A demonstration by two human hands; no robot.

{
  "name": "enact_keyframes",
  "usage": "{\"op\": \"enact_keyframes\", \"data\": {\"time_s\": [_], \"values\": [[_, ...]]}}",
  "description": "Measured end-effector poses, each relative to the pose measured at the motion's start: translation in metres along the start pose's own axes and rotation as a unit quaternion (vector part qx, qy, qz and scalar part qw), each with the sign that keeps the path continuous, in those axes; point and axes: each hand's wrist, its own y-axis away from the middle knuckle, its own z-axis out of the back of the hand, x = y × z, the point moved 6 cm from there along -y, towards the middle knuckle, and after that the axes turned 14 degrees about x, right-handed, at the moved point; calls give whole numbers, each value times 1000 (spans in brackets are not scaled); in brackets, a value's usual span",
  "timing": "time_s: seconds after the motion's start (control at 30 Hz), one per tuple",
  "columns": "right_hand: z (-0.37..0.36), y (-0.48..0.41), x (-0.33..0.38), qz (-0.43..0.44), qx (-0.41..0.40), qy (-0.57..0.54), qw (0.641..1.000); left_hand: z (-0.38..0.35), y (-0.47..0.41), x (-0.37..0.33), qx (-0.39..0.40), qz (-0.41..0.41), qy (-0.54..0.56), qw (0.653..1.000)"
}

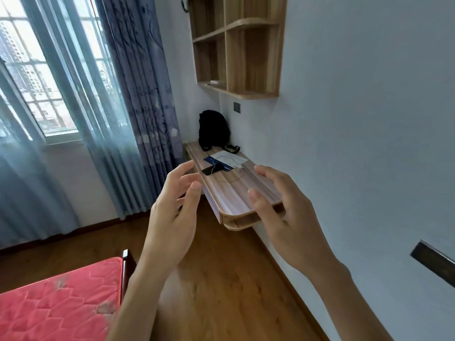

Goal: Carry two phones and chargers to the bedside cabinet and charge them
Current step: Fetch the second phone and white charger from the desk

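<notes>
Left hand point(172, 212) and right hand point(283, 212) raised before the wooden surface point(236, 193), each grip spread, fingers loosely curved; on the surface, apart from both hands, a dark phone point(209, 170) lies beside a white charger cable point(232, 159) draped over a blue-and-white item point(218, 161); black backpack point(213, 129) behind; red mattress point(61, 303) lower left.

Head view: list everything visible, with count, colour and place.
Wall-mounted pale wooden desk: one, pale wood, right wall.
Flat black phone: one, black, desk's left edge.
Flat blue item: one, blue, behind the phone; identity unclear.
White charger with cable: one, white, mid-desk.
Black backpack: one, black, desk's far end.
Open wooden wall shelves: one unit, light wood, above desk.
Patterned blue-grey curtain: one, beside window.
Red quilted mattress: one, red, bottom left.
Left hand: one, open, empty.
Right hand: one, open, empty.
</notes>
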Motion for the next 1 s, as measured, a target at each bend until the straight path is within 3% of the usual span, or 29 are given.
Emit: {"op": "enact_keyframes", "data": {"time_s": [0.27, 0.57, 1.0], "values": [[-62, -126, -59, 5, 24, 34, 999, 46, -88, 105, -22, 45, -4, 999], [-95, -291, -145, -1, 15, 24, 1000, 71, -246, 200, -7, 56, -37, 998], [-149, -501, -219, 5, 23, 20, 1000, 122, -433, 325, -25, 64, 13, 998]]}}
